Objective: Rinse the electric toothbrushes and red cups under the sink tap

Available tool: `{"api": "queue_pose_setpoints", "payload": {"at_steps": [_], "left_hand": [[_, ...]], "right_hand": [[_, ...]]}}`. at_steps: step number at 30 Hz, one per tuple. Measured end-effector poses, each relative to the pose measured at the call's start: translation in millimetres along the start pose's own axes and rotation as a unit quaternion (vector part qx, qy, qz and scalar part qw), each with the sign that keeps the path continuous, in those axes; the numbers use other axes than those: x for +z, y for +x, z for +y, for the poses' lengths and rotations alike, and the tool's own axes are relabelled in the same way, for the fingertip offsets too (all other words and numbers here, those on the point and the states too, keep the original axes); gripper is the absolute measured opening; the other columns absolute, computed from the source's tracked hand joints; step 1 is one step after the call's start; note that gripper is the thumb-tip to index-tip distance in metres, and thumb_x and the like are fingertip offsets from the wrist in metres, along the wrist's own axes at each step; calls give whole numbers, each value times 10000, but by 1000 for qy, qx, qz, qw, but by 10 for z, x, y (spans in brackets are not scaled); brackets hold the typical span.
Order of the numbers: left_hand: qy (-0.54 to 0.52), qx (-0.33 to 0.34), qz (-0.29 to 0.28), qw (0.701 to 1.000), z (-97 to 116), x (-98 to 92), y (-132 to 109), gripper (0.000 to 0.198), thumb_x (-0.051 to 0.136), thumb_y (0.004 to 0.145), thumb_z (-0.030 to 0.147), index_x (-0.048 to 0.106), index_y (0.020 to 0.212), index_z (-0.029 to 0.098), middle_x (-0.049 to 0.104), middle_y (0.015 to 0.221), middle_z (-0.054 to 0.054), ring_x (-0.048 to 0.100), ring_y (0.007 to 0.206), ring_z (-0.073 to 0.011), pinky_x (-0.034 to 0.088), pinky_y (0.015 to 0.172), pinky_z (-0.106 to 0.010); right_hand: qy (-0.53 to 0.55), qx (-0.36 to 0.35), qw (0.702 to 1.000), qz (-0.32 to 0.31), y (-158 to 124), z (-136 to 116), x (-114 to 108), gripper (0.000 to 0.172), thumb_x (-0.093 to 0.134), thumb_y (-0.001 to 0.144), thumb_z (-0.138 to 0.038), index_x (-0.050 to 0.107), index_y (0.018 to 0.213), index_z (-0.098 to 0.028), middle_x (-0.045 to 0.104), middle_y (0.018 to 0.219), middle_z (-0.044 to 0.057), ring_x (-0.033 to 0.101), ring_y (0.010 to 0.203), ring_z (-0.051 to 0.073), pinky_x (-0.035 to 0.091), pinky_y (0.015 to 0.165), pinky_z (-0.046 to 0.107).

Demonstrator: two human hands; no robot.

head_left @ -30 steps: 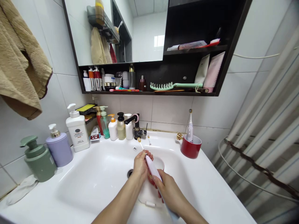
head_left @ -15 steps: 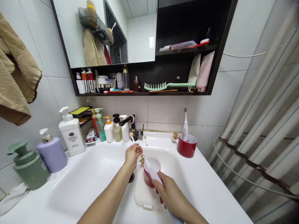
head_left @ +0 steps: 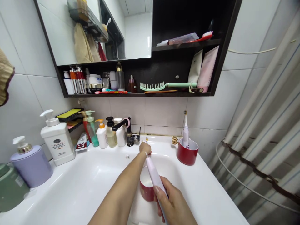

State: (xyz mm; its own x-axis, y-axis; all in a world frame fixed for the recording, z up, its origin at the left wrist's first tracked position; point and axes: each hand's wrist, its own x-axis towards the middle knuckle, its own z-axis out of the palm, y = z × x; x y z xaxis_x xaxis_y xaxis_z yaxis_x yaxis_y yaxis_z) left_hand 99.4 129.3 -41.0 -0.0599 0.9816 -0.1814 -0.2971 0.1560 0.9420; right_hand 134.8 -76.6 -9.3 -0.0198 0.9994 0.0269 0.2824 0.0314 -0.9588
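My right hand [head_left: 172,198] is wrapped round a pale lilac electric toothbrush handle [head_left: 154,175]. The handle points up and away, with a thin bare shaft at its tip. My left hand [head_left: 145,147] reaches to the back ledge of the sink, its fingers curled downward and mostly hidden from me. Just beyond it shows the small tip of a toothbrush head [head_left: 147,138]; whether the fingers touch it I cannot tell. Below the handle, a red cup [head_left: 147,191] with a white inside stands in the basin, partly covered by my left forearm and right hand.
A second red cup [head_left: 187,156] holds a white electric toothbrush [head_left: 186,134] on the right ledge. The black faucet [head_left: 129,132] rises left of my left hand. Several pump bottles, including a white one [head_left: 58,142], line the left side. A dark cabinet shelf [head_left: 140,94] hangs above.
My left hand has moved forward and right to the back ledge; the toothbrush head it held upright no longer shows there. The view has shifted, and my right hand still grips the toothbrush handle.
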Motion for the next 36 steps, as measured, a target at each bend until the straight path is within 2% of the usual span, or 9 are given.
{"api": "queue_pose_setpoints", "payload": {"at_steps": [2,7,11,15,21,24,29,33,36], "left_hand": [[105,11,26,994,21,-37,24,264,430,696,249,453,924,117,467,950,-82,456,850,-160,375,702,-329],[323,68,60,942,131,-203,-59,62,540,562,113,533,624,119,535,872,-140,408,961,-232,312,754,-305],[407,83,63,907,161,-320,-129,145,532,545,102,530,689,106,526,913,-168,421,947,-249,296,770,-323],[427,54,61,901,188,-363,-115,107,485,540,26,533,617,84,529,885,-206,440,919,-271,310,752,-335],[353,-22,31,935,322,-464,-233,55,497,551,75,482,543,127,569,649,-123,530,732,-230,395,606,-310],[270,-55,-15,961,365,-604,-489,70,488,592,154,444,540,138,540,551,-55,542,579,-151,419,536,-257],[99,-72,-87,989,394,-909,-953,147,461,638,283,427,592,147,522,560,0,519,524,-71,426,563,-200],[-64,-96,-124,986,379,-1046,-1130,158,521,597,242,396,579,148,499,493,19,503,472,-74,423,549,-224],[-81,-83,-139,983,377,-1057,-1171,174,530,592,240,389,560,143,500,477,16,481,433,-64,414,528,-219]], "right_hand": [[4,5,1000,-7,3,-18,0,349,316,679,-439,425,875,-171,393,507,-39,391,352,69,321,316,174],[22,-1,1000,-14,-11,-55,-14,305,328,689,-397,433,863,-169,404,549,-33,408,373,63,332,344,173],[29,-5,999,-26,-38,-46,0,304,330,695,-383,433,881,-166,397,556,-36,402,367,54,317,332,165],[30,4,999,-18,-40,-30,16,312,332,695,-383,429,897,-165,401,564,-35,393,363,47,310,327,162],[27,-4,999,-24,-29,-17,-13,287,319,707,-363,425,897,-176,420,587,-27,404,393,56,321,334,167],[24,1,999,-41,-34,19,1,271,320,707,-352,432,876,-172,416,597,-25,407,389,55,320,326,169],[15,35,997,-74,-72,66,106,277,329,696,-339,434,880,-161,417,585,-24,414,380,58,308,313,169],[4,42,996,-82,-91,86,188,294,335,688,-350,437,891,-163,414,558,-31,411,374,62,310,319,175],[-1,40,996,-81,-88,105,211,298,342,684,-362,443,888,-169,417,559,-32,412,378,64,315,324,177]]}}
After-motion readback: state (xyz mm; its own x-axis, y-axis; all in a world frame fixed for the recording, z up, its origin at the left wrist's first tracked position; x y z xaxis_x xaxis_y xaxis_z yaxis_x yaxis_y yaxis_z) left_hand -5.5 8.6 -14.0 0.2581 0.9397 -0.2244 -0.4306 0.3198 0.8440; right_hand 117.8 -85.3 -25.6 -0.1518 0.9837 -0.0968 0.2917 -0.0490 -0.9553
